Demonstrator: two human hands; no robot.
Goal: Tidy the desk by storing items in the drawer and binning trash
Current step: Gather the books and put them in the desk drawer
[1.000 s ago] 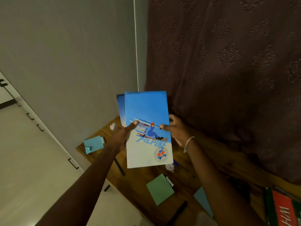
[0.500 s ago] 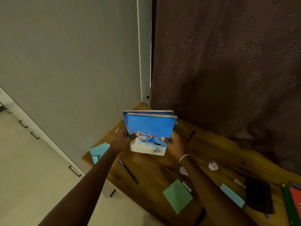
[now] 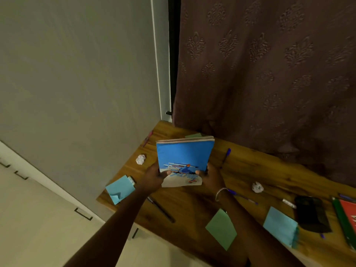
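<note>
— Notebooks (image 3: 184, 158), a small stack with blue covers, sit upright over the wooden surface (image 3: 192, 205), lower edge down near it. Who has them?

— Both. The left hand (image 3: 153, 177) takes the left side, thumb pressed on the front cover; the right hand (image 3: 209, 177) takes the right side the same way. Each grip is closed tight on the stack. A bracelet (image 3: 221, 193) circles the right wrist.

— And the clutter around?

— One crumpled paper ball (image 3: 140, 159) lies left of the stack, a second paper wad (image 3: 257, 187) to the right. A blue sticky pad (image 3: 120, 189) sits at the left edge, a green sticky pad (image 3: 221, 228) near the front, another blue pad (image 3: 280, 226) further right.

— Pens?

— A black pen (image 3: 160, 210) passes under the left forearm; a blue pen (image 3: 226, 156) lies behind the right hand. A black case (image 3: 311, 215) rests at right, beside a red and green book (image 3: 346, 220).

— Behind it all?

— A brown patterned curtain (image 3: 269, 74).
</note>
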